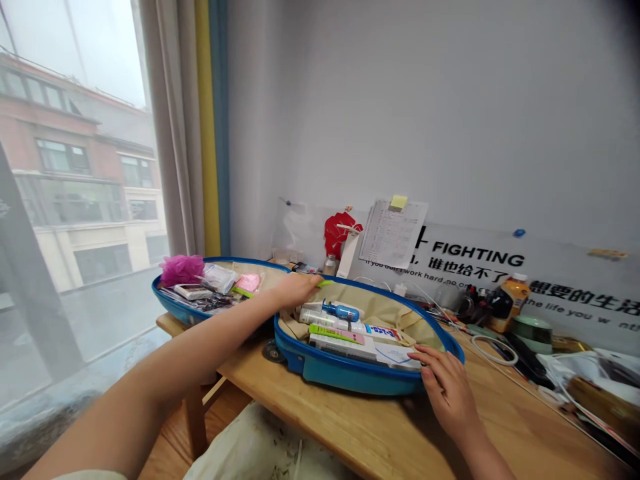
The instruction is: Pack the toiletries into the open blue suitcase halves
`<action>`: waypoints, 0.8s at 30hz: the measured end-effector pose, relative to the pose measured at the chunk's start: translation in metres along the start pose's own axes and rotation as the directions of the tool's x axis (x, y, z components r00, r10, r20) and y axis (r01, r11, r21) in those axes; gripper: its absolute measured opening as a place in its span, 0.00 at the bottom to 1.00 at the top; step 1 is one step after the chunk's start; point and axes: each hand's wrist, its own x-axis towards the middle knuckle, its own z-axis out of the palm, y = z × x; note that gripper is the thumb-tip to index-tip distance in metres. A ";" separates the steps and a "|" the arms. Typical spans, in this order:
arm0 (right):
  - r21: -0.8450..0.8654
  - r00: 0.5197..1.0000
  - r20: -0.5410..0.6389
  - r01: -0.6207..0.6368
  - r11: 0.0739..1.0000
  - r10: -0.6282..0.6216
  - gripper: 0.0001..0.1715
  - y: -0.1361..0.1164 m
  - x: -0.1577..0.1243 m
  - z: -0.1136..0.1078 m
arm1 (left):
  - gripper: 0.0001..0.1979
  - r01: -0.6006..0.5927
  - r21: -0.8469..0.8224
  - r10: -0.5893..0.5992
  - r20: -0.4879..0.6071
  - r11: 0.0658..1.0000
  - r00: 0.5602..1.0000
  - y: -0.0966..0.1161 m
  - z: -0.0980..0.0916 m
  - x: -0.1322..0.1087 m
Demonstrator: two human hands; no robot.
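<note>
An open blue suitcase (360,380) lies on the wooden table, its two halves side by side. My left hand (299,288) reaches over the near right half's back left corner, closed around a thin green item (325,283) of which only the tip shows. At the front right rim rests my right hand (445,380), fingers apart over the end of a white box (390,353). Beside that box in the right half are a blue bottle (341,311), a toothpaste tube (383,331) and a green and pink packet (337,334). The left half holds a pink mesh puff (183,270) and several packets.
On the table's right (530,427) lie cables, a black object (525,360), an orange bottle (513,300) and a green container (533,333). Papers (393,233) hang on the wall behind. A window stands at the left.
</note>
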 end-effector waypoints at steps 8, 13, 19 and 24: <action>0.000 1.000 0.006 0.005 1.000 -0.005 0.22 0.003 -0.002 0.001 | 0.20 -0.308 -0.036 0.309 0.180 0.951 0.934 0.059 0.025 0.015; -0.002 0.999 0.041 -0.025 1.000 0.025 0.23 0.005 -0.002 0.001 | 0.19 -0.346 -0.048 0.348 0.215 0.937 0.913 0.053 0.038 0.015; 0.005 0.999 0.028 -0.020 1.000 0.019 0.24 0.004 -0.002 0.001 | 0.18 -0.365 -0.072 0.372 0.226 0.928 0.900 0.053 0.038 0.014; 0.005 0.999 0.025 -0.025 1.000 0.024 0.25 0.005 -0.002 0.002 | 0.15 -0.375 -0.094 0.387 0.218 0.922 0.896 0.053 0.039 0.014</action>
